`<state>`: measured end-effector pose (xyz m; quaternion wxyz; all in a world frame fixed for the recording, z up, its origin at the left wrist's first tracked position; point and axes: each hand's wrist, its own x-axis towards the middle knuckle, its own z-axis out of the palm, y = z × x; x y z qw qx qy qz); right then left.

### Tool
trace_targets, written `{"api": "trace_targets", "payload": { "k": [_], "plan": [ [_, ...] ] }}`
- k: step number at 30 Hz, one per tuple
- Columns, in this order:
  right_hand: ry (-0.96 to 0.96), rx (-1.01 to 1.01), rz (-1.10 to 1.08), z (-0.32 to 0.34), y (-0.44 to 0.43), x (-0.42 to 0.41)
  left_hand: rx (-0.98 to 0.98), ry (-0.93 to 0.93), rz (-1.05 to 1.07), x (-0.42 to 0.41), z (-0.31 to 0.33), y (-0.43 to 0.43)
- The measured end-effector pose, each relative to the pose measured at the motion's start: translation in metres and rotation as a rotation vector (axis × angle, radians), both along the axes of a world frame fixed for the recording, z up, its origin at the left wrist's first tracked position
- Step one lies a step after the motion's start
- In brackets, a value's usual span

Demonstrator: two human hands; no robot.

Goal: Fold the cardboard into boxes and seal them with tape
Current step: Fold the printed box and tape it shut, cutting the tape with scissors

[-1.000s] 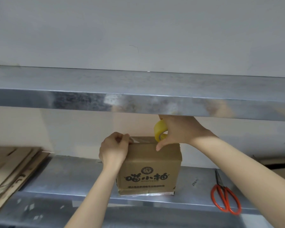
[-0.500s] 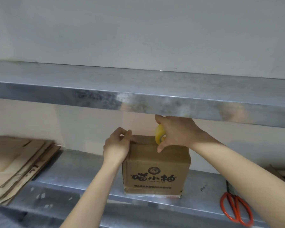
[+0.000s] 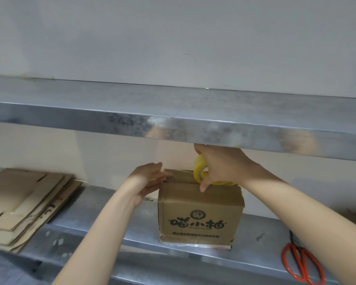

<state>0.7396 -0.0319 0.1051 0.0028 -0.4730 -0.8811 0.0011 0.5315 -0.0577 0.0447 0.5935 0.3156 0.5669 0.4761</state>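
Shelf (image 3: 103, 206) of steel bears box (image 3: 199, 214); right hand (image 3: 224, 167) grips tape (image 3: 198, 170), left hand (image 3: 148, 179) straight-fingered.

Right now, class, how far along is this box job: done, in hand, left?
Done: the box stands folded, with shiny tape along its bottom edge. In hand: the right hand grips the tape roll on the box top while the left hand rests at the top's left end. Left: finishing and cutting this strip, probably with the scissors, then the flat cardboard stack.
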Motion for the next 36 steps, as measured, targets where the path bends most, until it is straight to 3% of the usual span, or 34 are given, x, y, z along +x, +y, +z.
{"api": "trace_targets", "payload": {
  "k": [6, 15, 25, 30, 36],
  "plan": [
    [-0.032, -0.032, 0.015, -0.003, 0.004, -0.001, 0.034, -0.153, -0.002, -0.012, -0.009, -0.006],
    [-0.121, -0.012, 0.004, -0.006, 0.008, -0.009, 0.210, 0.047, 0.041, -0.013, -0.031, -0.011],
    [-0.119, -0.018, 0.002, -0.007, 0.010, -0.009, 0.201, 0.189, 0.051, -0.010, -0.040, -0.009],
    [-0.121, 0.004, 0.010, -0.007, 0.009, -0.007, 0.271, 0.360, 0.222, 0.011, -0.046, -0.003],
    [-0.060, -0.044, -0.014, -0.005, 0.009, -0.004, 0.275, 0.352, 0.272, 0.029, -0.052, -0.002]
  ]
}}
